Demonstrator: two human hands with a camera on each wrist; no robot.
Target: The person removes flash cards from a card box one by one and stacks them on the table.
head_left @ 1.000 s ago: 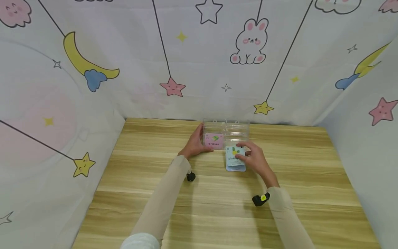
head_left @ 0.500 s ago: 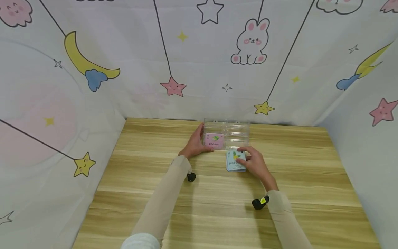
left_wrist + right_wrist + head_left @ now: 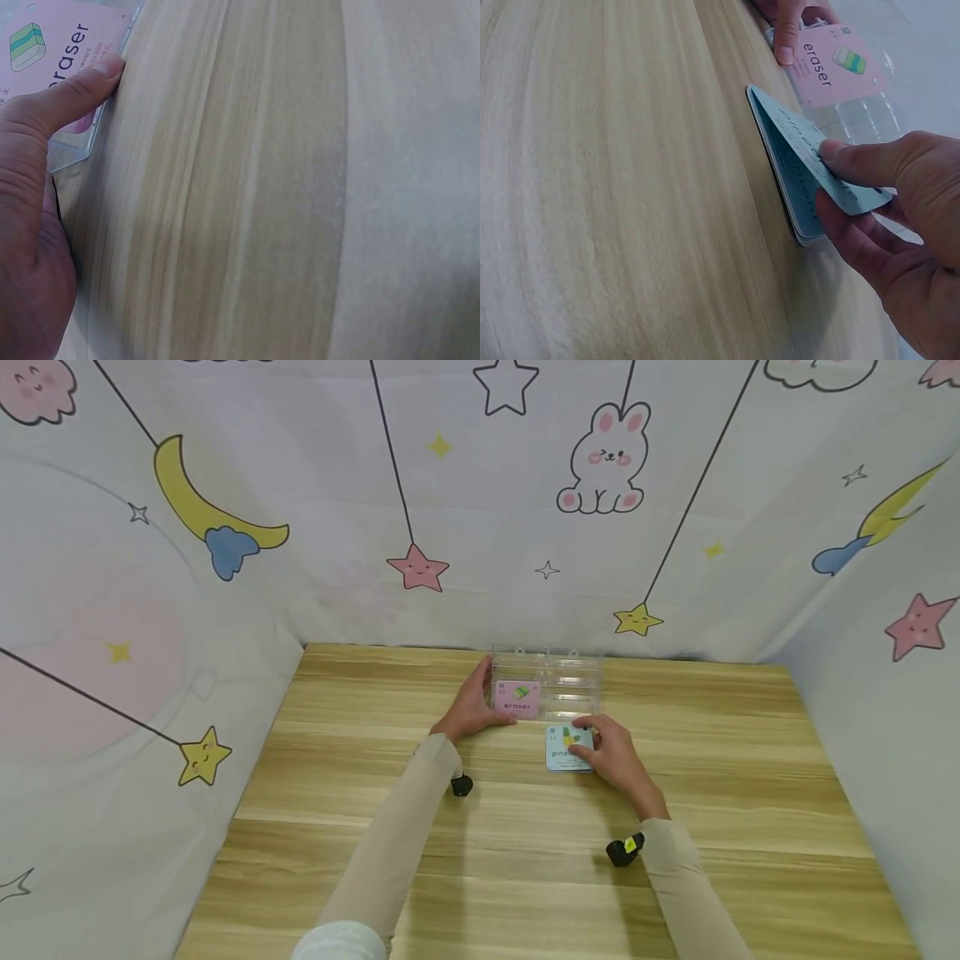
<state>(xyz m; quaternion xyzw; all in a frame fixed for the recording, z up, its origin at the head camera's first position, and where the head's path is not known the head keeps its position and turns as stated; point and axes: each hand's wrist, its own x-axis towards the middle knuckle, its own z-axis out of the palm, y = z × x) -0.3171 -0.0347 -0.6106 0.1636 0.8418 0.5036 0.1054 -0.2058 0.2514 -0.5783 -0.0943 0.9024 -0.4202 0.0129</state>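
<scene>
Pineapple card: the light-blue pineapple card (image 3: 559,745) slants in my fingers over a stack of cards (image 3: 797,189), its left edge down at the stack and its right side raised.
Right hand: my right hand (image 3: 612,753) pinches that card at its right side, thumb on the printed face and fingers underneath; the thumb covers the end of the printed word.
Card stack: light blue too, lying on the table just in front of the tray's right column.
Clear tray: the clear tray (image 3: 573,685) stands near the back of the table, divided into two columns of compartments.
Eraser card: the pink eraser card (image 3: 517,699) is face up at the front of the left column, with a green-and-white eraser printed on it.
Left hand: my left hand (image 3: 468,706) holds the tray's left side, thumb at the front edge by the eraser card; my two hands are apart.
Wrists: beige sleeves (image 3: 397,827), with a black device (image 3: 462,786) at each; the right one bears a yellow patch.
Table: a wood-grain table (image 3: 536,868).
Backdrop: white cloth (image 3: 487,485) printed with stars, moons and a winking rabbit (image 3: 606,464).
</scene>
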